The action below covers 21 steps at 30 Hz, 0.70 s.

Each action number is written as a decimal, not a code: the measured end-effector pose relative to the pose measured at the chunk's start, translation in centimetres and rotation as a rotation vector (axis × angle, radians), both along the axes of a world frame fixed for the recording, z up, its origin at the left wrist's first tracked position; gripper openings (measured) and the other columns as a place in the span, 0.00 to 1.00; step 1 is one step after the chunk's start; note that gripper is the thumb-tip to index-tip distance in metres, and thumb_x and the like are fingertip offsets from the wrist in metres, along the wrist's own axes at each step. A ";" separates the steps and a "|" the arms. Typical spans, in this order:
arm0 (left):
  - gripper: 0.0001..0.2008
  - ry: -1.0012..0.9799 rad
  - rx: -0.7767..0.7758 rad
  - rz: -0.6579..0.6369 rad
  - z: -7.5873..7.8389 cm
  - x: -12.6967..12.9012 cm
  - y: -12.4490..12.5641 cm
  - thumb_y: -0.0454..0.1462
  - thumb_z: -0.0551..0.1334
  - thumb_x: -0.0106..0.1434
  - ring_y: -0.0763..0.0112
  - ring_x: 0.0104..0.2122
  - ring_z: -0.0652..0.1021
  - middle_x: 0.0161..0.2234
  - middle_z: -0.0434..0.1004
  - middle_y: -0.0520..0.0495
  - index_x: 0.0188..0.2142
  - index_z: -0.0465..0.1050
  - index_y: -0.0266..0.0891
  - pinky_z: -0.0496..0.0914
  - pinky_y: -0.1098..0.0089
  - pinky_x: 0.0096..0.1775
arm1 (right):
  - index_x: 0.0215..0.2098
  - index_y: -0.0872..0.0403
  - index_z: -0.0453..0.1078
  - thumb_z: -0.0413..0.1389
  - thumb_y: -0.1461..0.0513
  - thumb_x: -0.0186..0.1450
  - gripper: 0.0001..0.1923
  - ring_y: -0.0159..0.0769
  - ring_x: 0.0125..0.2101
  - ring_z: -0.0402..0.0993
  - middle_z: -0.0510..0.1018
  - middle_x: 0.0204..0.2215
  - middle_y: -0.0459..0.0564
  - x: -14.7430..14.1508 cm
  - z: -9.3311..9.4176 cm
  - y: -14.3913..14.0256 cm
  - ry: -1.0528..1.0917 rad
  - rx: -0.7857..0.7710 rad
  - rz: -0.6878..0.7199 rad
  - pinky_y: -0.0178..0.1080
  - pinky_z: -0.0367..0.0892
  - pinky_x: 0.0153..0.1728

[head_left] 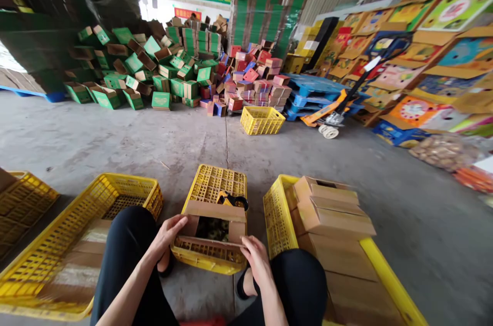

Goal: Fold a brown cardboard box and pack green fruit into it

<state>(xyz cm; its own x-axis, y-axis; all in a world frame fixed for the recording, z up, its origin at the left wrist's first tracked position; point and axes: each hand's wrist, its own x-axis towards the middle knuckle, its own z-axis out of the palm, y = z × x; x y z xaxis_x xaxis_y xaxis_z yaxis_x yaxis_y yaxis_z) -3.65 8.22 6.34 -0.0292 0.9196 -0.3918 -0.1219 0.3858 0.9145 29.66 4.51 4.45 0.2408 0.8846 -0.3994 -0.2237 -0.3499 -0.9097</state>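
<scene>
A small brown cardboard box (213,209) rests on a yellow plastic crate (219,177) between my knees. Its end flaps are folded in, and through the gap between them dark, mottled contents show that I cannot make out. My left hand (168,231) grips the box's left edge with thumb and fingers. At the near right corner, my right hand (254,255) pinches the front flap. Just behind the box, a yellow and black tape dispenser (232,199) lies on the crate.
To my right, a yellow crate (274,218) holds several closed cardboard boxes (339,254). Another yellow crate (154,190) with taped boxes stands left. Ahead are a yellow basket (262,121), piled green boxes (133,64), blue pallets (314,87) and a pallet jack (339,105).
</scene>
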 end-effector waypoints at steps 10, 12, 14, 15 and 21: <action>0.37 0.543 0.419 -0.442 -3.9 0.8 0.9 0.60 0.69 0.62 0.41 0.70 0.68 0.69 0.70 0.35 0.63 0.79 0.39 0.61 0.48 0.71 | 0.58 0.49 0.80 0.57 0.54 0.67 0.23 0.50 0.68 0.69 0.74 0.67 0.55 3.3 -2.0 0.6 -0.612 0.291 0.501 0.53 0.65 0.69; 0.42 0.629 0.445 -0.472 -5.5 1.3 0.6 0.58 0.70 0.61 0.42 0.73 0.62 0.73 0.63 0.34 0.69 0.72 0.39 0.57 0.47 0.72 | 0.59 0.49 0.80 0.53 0.57 0.71 0.22 0.50 0.70 0.66 0.73 0.69 0.56 3.2 -2.7 0.5 -0.809 0.374 0.557 0.55 0.65 0.69; 0.44 0.723 0.471 -0.507 -7.0 1.8 0.5 0.55 0.70 0.62 0.42 0.75 0.58 0.74 0.60 0.34 0.71 0.68 0.39 0.55 0.45 0.73 | 0.61 0.49 0.79 0.49 0.61 0.73 0.23 0.52 0.73 0.61 0.72 0.69 0.56 2.9 -2.9 0.5 -1.019 0.425 0.631 0.60 0.62 0.70; 0.43 0.772 0.487 -0.519 -7.7 2.1 0.5 0.54 0.70 0.62 0.41 0.75 0.57 0.74 0.59 0.34 0.72 0.67 0.39 0.55 0.44 0.72 | 0.62 0.49 0.78 0.47 0.64 0.73 0.25 0.53 0.74 0.58 0.71 0.70 0.56 2.6 -2.8 0.6 -1.107 0.429 0.687 0.62 0.60 0.71; 0.37 1.077 0.547 -0.491 -8.7 3.5 1.1 0.45 0.65 0.68 0.42 0.75 0.58 0.75 0.58 0.37 0.74 0.64 0.40 0.60 0.45 0.71 | 0.70 0.50 0.71 0.44 0.75 0.65 0.38 0.54 0.77 0.46 0.62 0.75 0.52 0.7 1.5 2.7 -1.321 0.443 1.091 0.64 0.54 0.73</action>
